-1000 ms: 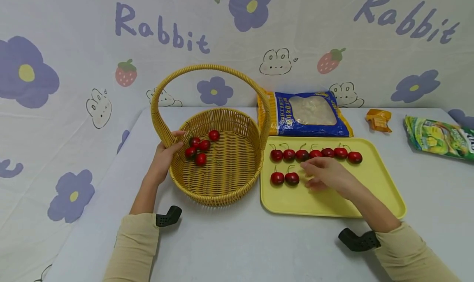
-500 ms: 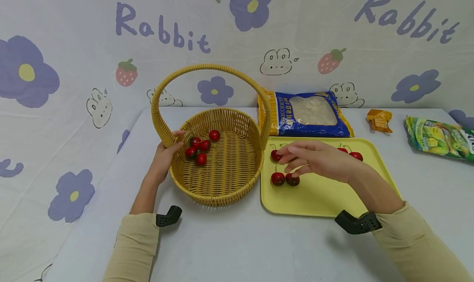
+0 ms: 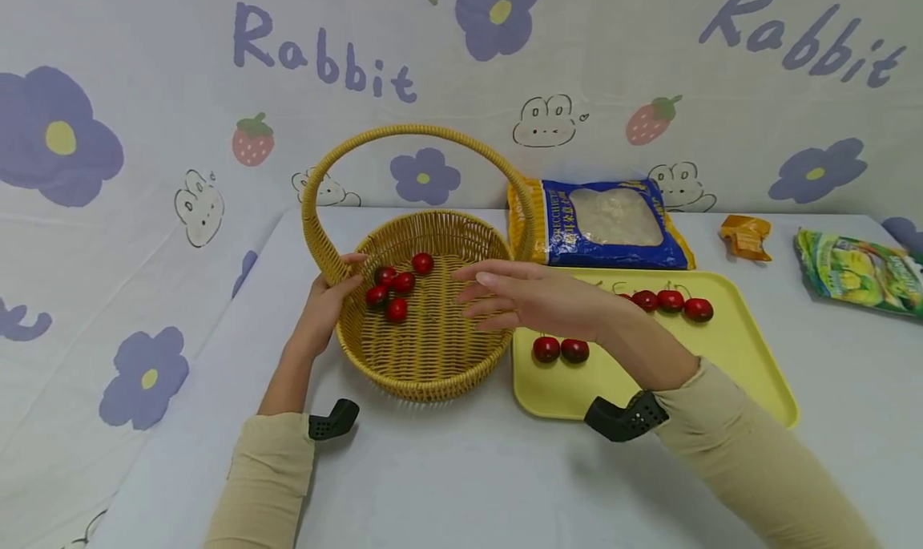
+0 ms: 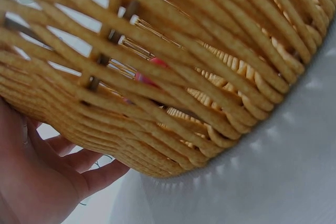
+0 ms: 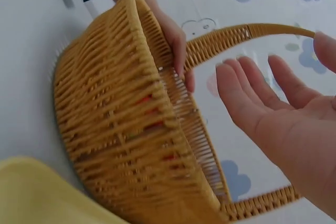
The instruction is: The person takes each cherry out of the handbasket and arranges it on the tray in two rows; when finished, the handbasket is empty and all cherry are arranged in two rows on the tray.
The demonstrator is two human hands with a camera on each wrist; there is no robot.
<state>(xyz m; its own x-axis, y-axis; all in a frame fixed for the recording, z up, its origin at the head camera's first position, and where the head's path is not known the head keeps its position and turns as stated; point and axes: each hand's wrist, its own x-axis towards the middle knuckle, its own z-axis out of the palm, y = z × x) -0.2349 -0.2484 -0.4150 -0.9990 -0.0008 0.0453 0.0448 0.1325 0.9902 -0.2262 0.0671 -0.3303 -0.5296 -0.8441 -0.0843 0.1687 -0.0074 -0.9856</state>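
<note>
My left hand [image 3: 320, 312] grips the rim of a yellow woven basket [image 3: 425, 389] at the foot of its tall handle. In the left wrist view, fingers [image 4: 107, 176] lie against the outside of the weave. Several dark red cherries [image 3: 397, 310] lie inside at the basket's left. My right hand [image 3: 548, 296] reaches over the basket's right rim, fingers loosely extended and nothing visible between them. The right wrist view shows this hand [image 5: 294, 124] beside the basket's opening. On the yellow tray [image 3: 649, 389], two cherries [image 3: 574, 350] sit below a row of cherries [image 3: 671, 300], partly hidden by the right hand.
Behind the tray lies a blue and yellow pasta bag [image 3: 613, 216]. A small orange packet [image 3: 746, 238] and a green snack bag [image 3: 858, 272] are at the back right. A printed cloth [image 3: 461, 76] hangs behind the white table [image 3: 461, 485].
My right hand has moved left from above the tray to over the basket's right side. The left hand still holds the basket, and the cherries have kept their places.
</note>
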